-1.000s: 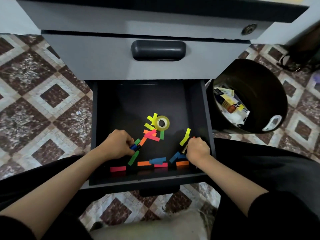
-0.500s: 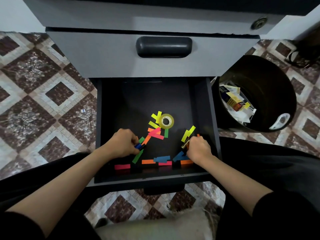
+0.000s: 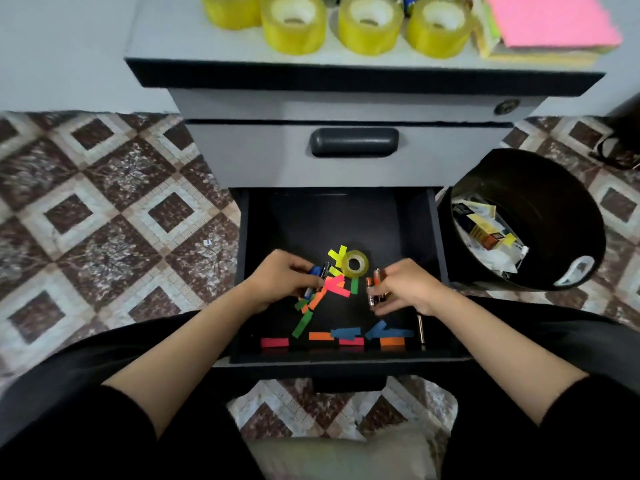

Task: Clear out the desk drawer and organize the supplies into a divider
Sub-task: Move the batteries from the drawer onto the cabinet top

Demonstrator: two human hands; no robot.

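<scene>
1. Brown-and-cream patterned floor tiles (image 3: 104, 209) surround a grey pedestal cabinet (image 3: 242, 157). Its bottom drawer (image 3: 329, 220) is pulled open towards my knees.
2. On the dark drawer floor lie loose coloured paper strips (image 3: 337, 285): yellow, pink, orange, green and blue. Some are heaped mid-drawer and others are lined along the front wall. One small yellow tape roll (image 3: 355, 264) lies flat just behind the heap, touching the yellow strips.
3. A thin metallic stick (image 3: 420, 329) lies along the right wall.
4. My left hand (image 3: 280, 278) is curled around blue-and-black batteries (image 3: 318, 271), holding them over the heap.
5. My right hand (image 3: 405, 285) pinches two orange-and-black batteries (image 3: 374, 289) between thumb and fingers, just right of the tape roll.
6. A black bin (image 3: 554, 188) with paper scraps and a small box in it stands right of the drawer.
7. Half a second ago both hands were lower, down among the strips, with the batteries mostly hidden in them. Both have now risen, and the batteries show clearly.
8. My head has tipped up, bringing the cabinet top into view with big yellow tape rolls (image 3: 294, 24) and a pink sticky-note pad (image 3: 550, 19).
</scene>
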